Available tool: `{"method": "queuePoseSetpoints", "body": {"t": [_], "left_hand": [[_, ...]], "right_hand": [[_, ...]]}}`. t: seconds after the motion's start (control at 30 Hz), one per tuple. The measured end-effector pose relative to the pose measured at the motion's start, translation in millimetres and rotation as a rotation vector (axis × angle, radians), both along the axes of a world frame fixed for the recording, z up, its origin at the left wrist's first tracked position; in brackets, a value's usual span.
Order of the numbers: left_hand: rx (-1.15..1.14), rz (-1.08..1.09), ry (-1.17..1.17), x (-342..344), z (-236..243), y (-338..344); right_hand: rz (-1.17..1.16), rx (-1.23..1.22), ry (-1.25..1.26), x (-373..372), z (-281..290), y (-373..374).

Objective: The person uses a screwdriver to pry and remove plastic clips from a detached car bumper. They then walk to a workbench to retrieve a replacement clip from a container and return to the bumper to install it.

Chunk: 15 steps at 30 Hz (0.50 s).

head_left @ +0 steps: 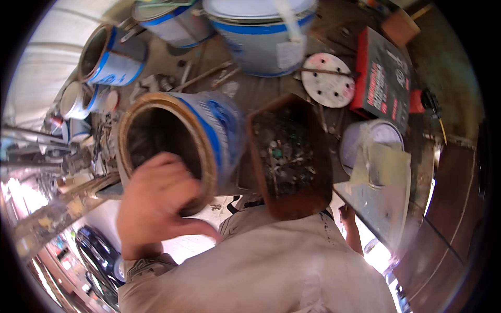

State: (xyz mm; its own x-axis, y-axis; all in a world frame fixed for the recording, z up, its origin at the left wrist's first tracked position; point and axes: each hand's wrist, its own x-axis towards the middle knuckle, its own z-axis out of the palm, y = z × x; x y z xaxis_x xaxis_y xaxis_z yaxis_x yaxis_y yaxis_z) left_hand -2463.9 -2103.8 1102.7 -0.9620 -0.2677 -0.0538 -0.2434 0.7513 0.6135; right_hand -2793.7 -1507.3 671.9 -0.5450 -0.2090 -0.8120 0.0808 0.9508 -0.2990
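Observation:
A blue and white metal can (225, 122) lies tipped on the bench, its brown-stained mouth facing me. My left hand (159, 195) is in front of that mouth, smeared by motion. Its thumb stretches away from the bent fingers, and I see nothing held between them. The fingertips are hidden against the can's dark inside. Just right of the can sits a rusty open tin (300, 201), with small mixed hardware (284, 159) inside. Low at my right side, below the bench edge, hangs my right hand (347, 215), small in view; its fingers are too unclear to read.
More blue and white cans (117, 65) stand or lie behind, including a large lidded bucket (258, 44). A perforated round disc (327, 81), a red and black box (383, 78) and a lidded pale can (360, 143) are at the right. Loose tools (188, 73) litter the bench.

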Motion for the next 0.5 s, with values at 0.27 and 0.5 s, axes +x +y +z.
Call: {"method": "queuePoseSetpoints", "body": {"t": [0.27,0.5], "left_hand": [[-0.356,0.118,0.226,21,-23,35],[-0.401,0.259,0.152,29,-17,37]], "right_hand": [[0.047,-0.129,-0.093,-36,-5,-5],[0.286,-0.188,0.127,-43,-1,-43]]}}
